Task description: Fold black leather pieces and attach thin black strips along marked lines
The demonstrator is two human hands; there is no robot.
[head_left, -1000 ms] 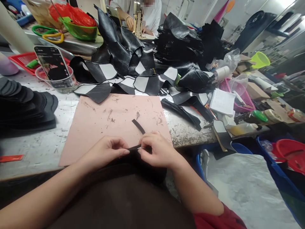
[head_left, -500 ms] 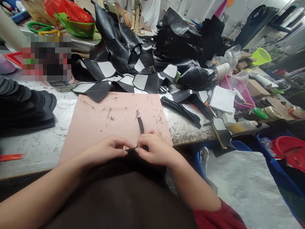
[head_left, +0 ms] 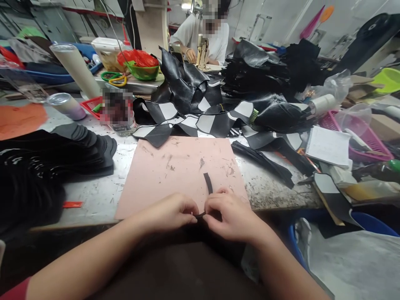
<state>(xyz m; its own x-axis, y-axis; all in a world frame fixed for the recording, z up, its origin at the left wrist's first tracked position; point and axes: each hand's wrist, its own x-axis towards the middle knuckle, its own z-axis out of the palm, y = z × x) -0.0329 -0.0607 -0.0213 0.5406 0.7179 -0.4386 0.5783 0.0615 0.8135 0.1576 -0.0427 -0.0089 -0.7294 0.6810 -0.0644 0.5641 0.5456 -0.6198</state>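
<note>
At the front edge of the pink board (head_left: 150, 179), my left hand (head_left: 178, 210) pinches a thin black strip (head_left: 208, 184) between thumb and forefinger. Close beside it, my right hand (head_left: 229, 214) pinches the same strip with its fingertips. A short bit of the strip spans the small gap between both hands. Its free end lies curved on the board, beyond my right hand. Dark material hangs below my fingers, against a dark lap; where one ends and the other begins I cannot tell.
Stacked black pieces (head_left: 90, 150) stand left, by an orange-red strip (head_left: 72, 204). Black-and-white leather pieces (head_left: 215, 123) lie behind the board. A notebook (head_left: 328, 146) and pink basket (head_left: 375, 143) are at right. Across the table, a person (head_left: 215, 37) sits at a sewing machine (head_left: 202, 52).
The view has tilted up and turned left, so everything sits lower and further right. Both hands keep their pinch, and the strip between them now shows more of a bend.
</note>
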